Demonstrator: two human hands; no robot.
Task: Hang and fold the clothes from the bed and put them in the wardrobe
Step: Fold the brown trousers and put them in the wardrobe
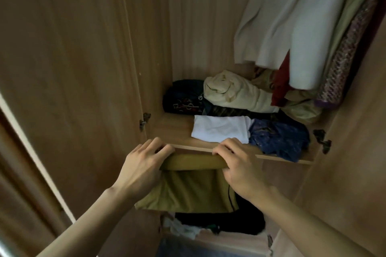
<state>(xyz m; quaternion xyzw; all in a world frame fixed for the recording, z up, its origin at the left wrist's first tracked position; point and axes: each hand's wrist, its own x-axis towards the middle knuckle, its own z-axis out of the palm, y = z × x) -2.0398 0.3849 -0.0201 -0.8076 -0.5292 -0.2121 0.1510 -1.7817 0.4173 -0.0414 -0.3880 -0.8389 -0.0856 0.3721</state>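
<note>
Both hands, left (144, 162) and right (236, 165), grip the folded olive garment (188, 185) at the shelf edge (279, 157).

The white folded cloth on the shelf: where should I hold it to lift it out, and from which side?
Grip the near long edge of the white cloth from the front. It lies flat, that edge faces the shelf opening, and the blue garment blocks its right end.

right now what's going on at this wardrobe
A person holds a folded olive-yellow garment with both hands, the left hand and right hand gripping its top fold at the front edge of the wardrobe shelf. On the shelf lie a folded white cloth, a blue garment and a cream bundle.
</note>
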